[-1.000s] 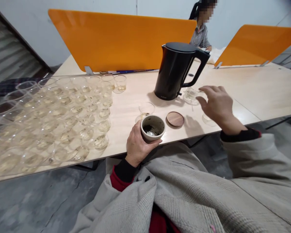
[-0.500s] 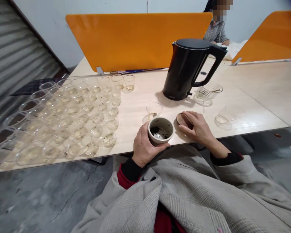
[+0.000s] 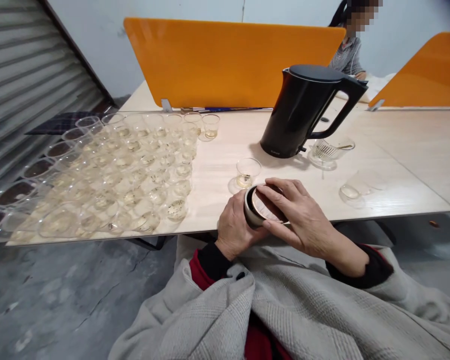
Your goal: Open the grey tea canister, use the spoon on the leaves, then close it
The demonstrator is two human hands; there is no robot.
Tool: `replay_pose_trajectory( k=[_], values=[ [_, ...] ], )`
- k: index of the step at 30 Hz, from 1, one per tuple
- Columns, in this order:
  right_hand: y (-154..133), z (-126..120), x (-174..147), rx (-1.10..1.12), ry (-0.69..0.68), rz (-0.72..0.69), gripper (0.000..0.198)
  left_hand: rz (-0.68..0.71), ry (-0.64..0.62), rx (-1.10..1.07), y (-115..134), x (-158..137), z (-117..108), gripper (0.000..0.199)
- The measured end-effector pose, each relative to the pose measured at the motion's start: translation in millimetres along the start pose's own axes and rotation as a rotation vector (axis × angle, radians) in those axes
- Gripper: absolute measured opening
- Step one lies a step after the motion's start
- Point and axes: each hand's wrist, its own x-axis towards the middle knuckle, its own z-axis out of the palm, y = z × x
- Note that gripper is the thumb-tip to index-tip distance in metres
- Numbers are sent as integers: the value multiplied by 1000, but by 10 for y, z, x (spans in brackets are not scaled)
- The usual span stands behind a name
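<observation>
We curl our left hand (image 3: 234, 226) round the jar (image 3: 250, 216), nearer us than the kettle (image 3: 300, 112), and pinch the lid (image 3: 264, 206) in our right hand (image 3: 303, 217), partly covering the jar. Before the kettle, a cup (image 3: 248, 173) stands on the bench (image 3: 225, 150).

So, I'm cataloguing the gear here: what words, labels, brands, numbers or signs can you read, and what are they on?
Black electric kettle: short pale lettering low on its body, too small and blurred to read.
No other readable text shows.
</observation>
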Motion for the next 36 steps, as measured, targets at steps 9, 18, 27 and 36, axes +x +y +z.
replay_pose_trajectory(
  k=[9, 18, 27, 36],
  values=[
    [-76, -36, 108, -83, -76, -73, 60, 38, 63, 2, 16, -4, 55, 85],
    [37, 37, 130, -53, -168, -78, 60, 10, 49, 12, 8, -7, 71, 87],
    [55, 156, 63, -2, -115, -22, 65, 16, 21, -28, -14, -11, 48, 88],
    [210, 118, -114, 122, 55, 35, 77, 3, -175, -91, -45, 27, -115, 98]
  ],
)
